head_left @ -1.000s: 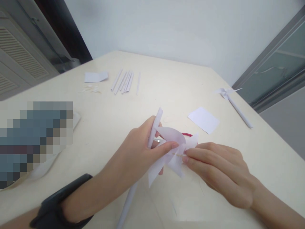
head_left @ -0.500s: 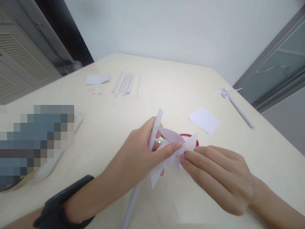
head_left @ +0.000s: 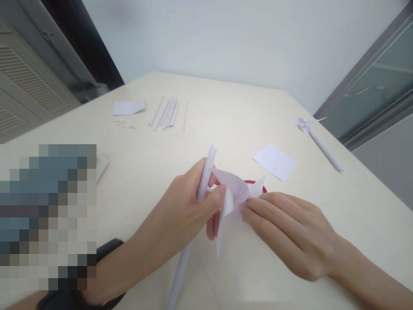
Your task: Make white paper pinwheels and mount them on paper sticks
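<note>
Head view: two pinwheels (head_left: 237, 196), two hands (head_left: 180, 215).

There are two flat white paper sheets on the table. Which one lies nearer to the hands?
The square sheet on the right, just beyond the right hand. The other sheet lies far off, at the far left beside the row of rolled paper sticks.

A cream table (head_left: 226, 112) carries paper sticks (head_left: 166, 113) far left, a paper square (head_left: 275, 162), a finished pinwheel (head_left: 314, 135) (far right) and scraps (head_left: 121, 125).

Red ring (head_left: 254, 184) mostly hidden behind paper pinwheel (head_left: 232, 196)
</note>
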The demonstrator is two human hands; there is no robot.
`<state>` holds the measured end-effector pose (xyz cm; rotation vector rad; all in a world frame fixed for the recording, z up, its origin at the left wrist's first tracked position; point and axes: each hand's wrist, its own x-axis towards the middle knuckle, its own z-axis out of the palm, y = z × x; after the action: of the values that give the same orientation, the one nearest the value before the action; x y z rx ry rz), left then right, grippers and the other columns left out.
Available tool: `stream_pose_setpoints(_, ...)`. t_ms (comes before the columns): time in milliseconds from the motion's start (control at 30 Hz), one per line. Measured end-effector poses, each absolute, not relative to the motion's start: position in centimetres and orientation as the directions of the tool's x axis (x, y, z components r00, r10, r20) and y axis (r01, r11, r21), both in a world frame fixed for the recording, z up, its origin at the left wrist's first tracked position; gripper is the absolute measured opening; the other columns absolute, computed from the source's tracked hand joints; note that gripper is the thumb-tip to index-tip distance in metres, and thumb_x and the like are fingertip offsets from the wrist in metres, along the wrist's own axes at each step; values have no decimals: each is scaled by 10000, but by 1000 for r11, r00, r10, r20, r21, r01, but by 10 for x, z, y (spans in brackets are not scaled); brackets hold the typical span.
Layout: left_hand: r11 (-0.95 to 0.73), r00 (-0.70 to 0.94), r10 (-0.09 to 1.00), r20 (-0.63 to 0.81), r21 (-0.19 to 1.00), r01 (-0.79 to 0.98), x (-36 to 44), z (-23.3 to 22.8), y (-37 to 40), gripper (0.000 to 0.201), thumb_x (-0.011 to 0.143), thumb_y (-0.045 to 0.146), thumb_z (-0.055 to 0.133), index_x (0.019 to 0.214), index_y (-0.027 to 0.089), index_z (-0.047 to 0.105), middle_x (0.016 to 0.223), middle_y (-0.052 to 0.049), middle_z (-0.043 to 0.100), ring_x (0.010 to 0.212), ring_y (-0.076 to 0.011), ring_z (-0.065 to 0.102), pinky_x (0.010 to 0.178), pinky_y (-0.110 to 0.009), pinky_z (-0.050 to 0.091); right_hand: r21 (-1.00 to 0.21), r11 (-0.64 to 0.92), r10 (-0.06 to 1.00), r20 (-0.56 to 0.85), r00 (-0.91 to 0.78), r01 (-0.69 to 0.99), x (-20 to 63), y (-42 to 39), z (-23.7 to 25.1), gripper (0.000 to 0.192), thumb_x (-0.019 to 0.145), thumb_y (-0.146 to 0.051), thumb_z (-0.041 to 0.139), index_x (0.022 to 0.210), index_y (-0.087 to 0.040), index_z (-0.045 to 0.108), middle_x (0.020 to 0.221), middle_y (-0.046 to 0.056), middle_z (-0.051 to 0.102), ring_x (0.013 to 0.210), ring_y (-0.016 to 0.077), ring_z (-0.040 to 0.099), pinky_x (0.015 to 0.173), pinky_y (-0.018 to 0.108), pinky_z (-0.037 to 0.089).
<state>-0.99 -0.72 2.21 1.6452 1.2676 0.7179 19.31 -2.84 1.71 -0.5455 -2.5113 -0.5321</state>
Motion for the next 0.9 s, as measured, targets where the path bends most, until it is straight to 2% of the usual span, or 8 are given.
stream_pose_setpoints(167, 87, 387, 905, -179, 966, 243, -8, 24, -3, 123, 843, 156, 425, 776, 237, 362, 447, 91, 553, 365, -115, 546, 369, -203, 389, 203, 817, 358, 555, -751, 539, 193, -24, 15, 119, 858, -70, 470, 839, -101, 584, 781, 106, 641, 759, 200, 568, 579, 304, 442)
stream_pose_setpoints(267, 149, 370, 900, -231, 960, 236, -8, 26, 1, 199, 797, 160, 518, 756, 233, 337, 435, 96, 526, 320, -94, 482, 328, -187, 330, 84, 808, 454, 544, -706, 584, 196, -21, 13, 127, 850, -55, 480, 897, -102, 588, 778, 90, 632, 722, 169, 552, 572, 277, 428)
stream_pose_setpoints(367, 148, 338, 911, -238, 951, 271, -8, 26, 2, 246, 752, 151, 570, 734, 225, 336, 420, 107, 490, 290, -62, 412, 314, -171, 253, -18, 801, 506, 553, -661, 598, 198, -20, 8, 138, 843, -55, 490, 928, -116, 580, 762, 64, 614, 696, 146, 524, 581, 263, 414)
stream_pose_setpoints(533, 123, 351, 913, -210, 960, 253, -7, 23, 4, 257, 744, 133, 576, 720, 221, 335, 376, 130, 400, 325, -38, 356, 330, -132, 218, -115, 801, 529, 596, -604, 588, 199, -21, 1, 147, 835, -51, 503, 934, -137, 568, 762, 42, 595, 698, 129, 493, 605, 255, 408)
stream_pose_setpoints(733, 187, 392, 885, -253, 962, 198, -3, 28, 2, 304, 751, 168, 602, 697, 213, 306, 451, 122, 421, 355, -21, 322, 337, -123, 212, -238, 798, 560, 634, -534, 554, 194, -22, -1, 166, 824, -57, 525, 962, -146, 545, 755, 32, 599, 690, 121, 523, 611, 247, 440)
stream_pose_setpoints(900, 241, 388, 872, -299, 951, 193, 1, 33, 3, 344, 688, 135, 643, 674, 209, 307, 467, 125, 331, 390, -35, 338, 358, -141, 237, -242, 776, 569, 667, -481, 582, 190, -21, -8, 138, 833, -127, 554, 963, -162, 523, 694, -12, 575, 591, 86, 502, 549, 207, 435)
